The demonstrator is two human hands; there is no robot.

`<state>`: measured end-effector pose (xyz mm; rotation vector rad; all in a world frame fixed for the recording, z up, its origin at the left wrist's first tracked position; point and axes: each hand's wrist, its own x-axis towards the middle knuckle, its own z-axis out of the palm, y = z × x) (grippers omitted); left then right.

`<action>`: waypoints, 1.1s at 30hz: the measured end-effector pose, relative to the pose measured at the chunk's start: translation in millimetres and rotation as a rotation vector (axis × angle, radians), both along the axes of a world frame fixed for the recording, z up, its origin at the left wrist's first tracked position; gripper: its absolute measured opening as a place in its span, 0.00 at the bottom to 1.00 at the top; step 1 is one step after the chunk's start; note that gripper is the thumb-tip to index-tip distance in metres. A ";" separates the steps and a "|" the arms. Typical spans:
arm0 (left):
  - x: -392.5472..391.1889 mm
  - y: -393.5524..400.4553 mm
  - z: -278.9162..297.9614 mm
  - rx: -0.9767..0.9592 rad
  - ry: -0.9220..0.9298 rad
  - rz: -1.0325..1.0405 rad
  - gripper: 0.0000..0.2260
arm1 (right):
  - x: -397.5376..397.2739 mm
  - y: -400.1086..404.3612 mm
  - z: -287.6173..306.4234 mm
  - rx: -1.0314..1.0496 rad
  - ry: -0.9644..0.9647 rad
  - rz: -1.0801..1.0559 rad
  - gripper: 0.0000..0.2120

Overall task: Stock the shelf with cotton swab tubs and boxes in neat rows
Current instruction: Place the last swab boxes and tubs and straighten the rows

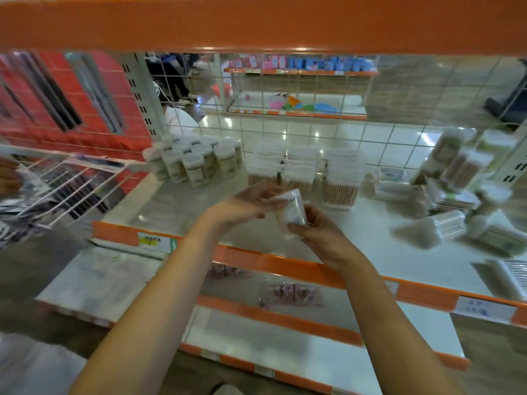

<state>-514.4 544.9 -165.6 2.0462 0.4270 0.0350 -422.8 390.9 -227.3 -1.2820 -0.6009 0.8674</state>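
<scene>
Above the white shelf (176, 206), I see my left hand (251, 202) and right hand (319, 232) both curled round one cotton swab tub (291, 213), held in the air. Far left, more tubs (194, 163) stand in rows. Clear swab boxes (305, 172) stand behind my hands. Loose tubs and boxes (467, 201) lie jumbled on the right. The near shelf part is bare. A wire grid (313, 129) backs the shelf, with shiny floor tiles behind.

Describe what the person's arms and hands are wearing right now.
Nothing shows on them: both forearms are bare to the bottom edge of the frame, with no sleeves, and the left hand and right hand carry no gloves, watch or rings that the blurred picture shows.
</scene>
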 end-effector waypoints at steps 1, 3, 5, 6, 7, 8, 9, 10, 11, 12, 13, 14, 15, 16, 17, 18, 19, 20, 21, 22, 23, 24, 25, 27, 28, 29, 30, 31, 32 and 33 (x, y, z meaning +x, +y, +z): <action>-2.4 5.9 -1.1 0.006 0.008 -0.007 0.16 | -2.8 4.6 -0.2 -0.002 -0.005 0.016 0.19; -8.0 17.8 -2.0 0.017 0.017 -0.012 0.15 | -7.8 14.9 -1.3 -0.029 -0.029 0.037 0.22; -12.7 32.2 -2.6 0.037 0.022 -0.006 0.15 | -11.8 27.2 -1.2 -0.055 -0.069 0.031 0.21; -13.7 38.9 -3.2 0.058 0.023 -0.002 0.15 | -13.2 33.0 -0.2 -0.066 -0.099 0.022 0.20; -15.3 48.2 -4.1 0.084 0.026 -0.002 0.16 | -14.5 40.8 1.3 -0.080 -0.138 0.014 0.19; -17.1 56.4 -3.6 0.114 0.027 0.000 0.17 | -15.6 48.5 3.2 -0.098 -0.178 0.014 0.18; -18.4 65.0 -4.0 0.134 0.032 0.010 0.19 | -16.4 55.2 5.7 -0.114 -0.217 0.019 0.17; -20.1 72.3 -2.9 0.153 0.034 0.019 0.21 | -17.3 61.5 8.2 -0.129 -0.257 0.028 0.16; -21.7 80.4 -2.2 0.185 0.031 0.026 0.22 | -18.5 67.9 10.6 -0.146 -0.310 0.035 0.16; -24.1 86.7 -0.1 0.231 0.022 0.026 0.22 | -19.2 73.9 11.5 -0.177 -0.390 0.029 0.16; -26.4 93.6 0.7 0.288 0.025 0.026 0.22 | -19.6 80.0 11.4 -0.216 -0.489 0.009 0.16; -28.5 100.2 0.8 0.344 0.028 0.025 0.22 | -19.6 86.0 10.0 -0.258 -0.587 -0.021 0.17; -30.2 107.6 -0.5 0.378 0.031 0.025 0.22 | -19.9 92.7 8.2 -0.286 -0.656 -0.050 0.18; -31.7 113.9 -2.0 0.399 0.032 0.024 0.22 | -20.8 98.9 6.1 -0.303 -0.695 -0.074 0.18; -32.9 120.7 -4.9 0.416 0.036 0.022 0.22 | -21.8 104.9 4.3 -0.313 -0.718 -0.094 0.18; -33.9 125.9 -7.1 0.439 0.034 0.018 0.22 | -23.0 110.5 3.1 -0.323 -0.741 -0.109 0.17; -34.5 130.9 -9.9 0.461 0.038 0.013 0.22 | -23.8 115.8 1.3 -0.336 -0.765 -0.121 0.17; -35.0 134.7 -11.6 0.479 0.035 0.002 0.23 | -24.6 120.6 -1.1 -0.350 -0.788 -0.127 0.17; -34.8 138.7 -13.9 0.497 0.031 -0.008 0.23 | -25.6 125.5 -3.5 -0.367 -0.810 -0.131 0.17; -34.6 141.5 -14.8 0.514 0.017 -0.019 0.23 | -26.7 129.3 -5.3 -0.390 -0.832 -0.133 0.17; -34.2 144.1 -15.9 0.526 0.008 -0.028 0.23 | -27.7 133.2 -6.8 -0.411 -0.858 -0.136 0.17; -33.7 146.2 -16.6 0.542 -0.010 -0.036 0.24 | -28.3 136.9 -8.5 -0.431 -0.884 -0.141 0.17; -32.3 148.8 -18.0 0.559 -0.021 -0.039 0.24 | -28.8 140.6 -10.0 -0.448 -0.908 -0.152 0.17; -28.7 153.1 -20.2 0.603 -0.042 -0.045 0.24 | -30.3 146.7 -11.5 -0.479 -0.943 -0.180 0.17; -26.7 154.3 -20.4 0.628 -0.058 -0.052 0.24 | -30.7 149.1 -12.4 -0.490 -0.956 -0.194 0.17; -24.2 155.5 -20.6 0.654 -0.067 -0.055 0.23 | -30.6 152.0 -13.9 -0.501 -0.966 -0.205 0.17; -21.2 157.1 -21.0 0.685 -0.074 -0.054 0.23 | -30.7 154.6 -15.4 -0.514 -0.972 -0.211 0.17; -17.7 158.9 -21.8 0.714 -0.078 -0.052 0.23 | -31.1 158.3 -16.3 -0.526 -0.971 -0.215 0.17; -13.8 161.1 -22.6 0.738 -0.079 -0.051 0.23 | -31.3 161.8 -17.4 -0.534 -0.962 -0.219 0.17; -10.4 163.8 -23.9 0.757 -0.071 -0.048 0.24 | -31.4 166.0 -18.3 -0.542 -0.946 -0.227 0.17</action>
